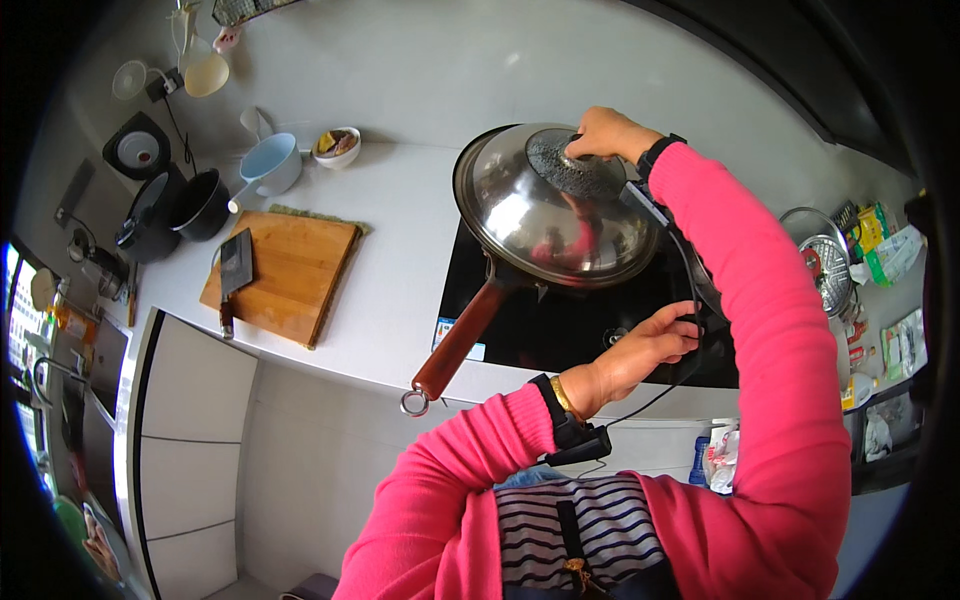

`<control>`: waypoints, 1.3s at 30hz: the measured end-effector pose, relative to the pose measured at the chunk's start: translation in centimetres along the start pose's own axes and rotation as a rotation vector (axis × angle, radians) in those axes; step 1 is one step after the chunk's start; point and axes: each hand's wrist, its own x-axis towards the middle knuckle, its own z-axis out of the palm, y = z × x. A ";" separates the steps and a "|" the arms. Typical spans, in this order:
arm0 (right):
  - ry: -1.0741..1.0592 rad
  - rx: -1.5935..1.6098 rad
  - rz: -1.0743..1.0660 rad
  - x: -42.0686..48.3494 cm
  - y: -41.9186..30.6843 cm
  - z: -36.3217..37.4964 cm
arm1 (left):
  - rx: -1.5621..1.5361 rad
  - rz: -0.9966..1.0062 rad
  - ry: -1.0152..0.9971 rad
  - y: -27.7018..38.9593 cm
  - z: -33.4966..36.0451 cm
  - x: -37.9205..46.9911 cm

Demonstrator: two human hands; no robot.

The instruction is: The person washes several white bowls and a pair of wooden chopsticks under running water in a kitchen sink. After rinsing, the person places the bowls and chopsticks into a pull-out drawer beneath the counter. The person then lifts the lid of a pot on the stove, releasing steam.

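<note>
My right hand (613,133) grips the knob at the top of a domed wok lid (510,202), metal with a glass centre covered in droplets. The lid sits over a wok (459,184) on a black induction cooktop (555,330). The wok's red-brown wooden handle (465,337) points toward me and ends in a metal ring beyond the counter edge. Just in front of the wok, my left hand (637,352) hovers above the cooktop with its fingers loosely bent and apart. A thin black cable (694,289) between my wrist devices passes across its fingertips; no grip on it shows.
A cleaver (237,262) lies on a wooden cutting board (300,262), its handle over the front edge. Behind are a blue ladle-like pan (271,163), a small bowl of food (337,148), a black pot (201,204) and a rice cooker (150,217). Packets (896,255) crowd the right.
</note>
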 end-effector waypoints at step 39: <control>0.090 0.941 0.289 -5.5 7.8 -7.3 | -0.133 0.084 -0.079 -1.7 3.0 0.6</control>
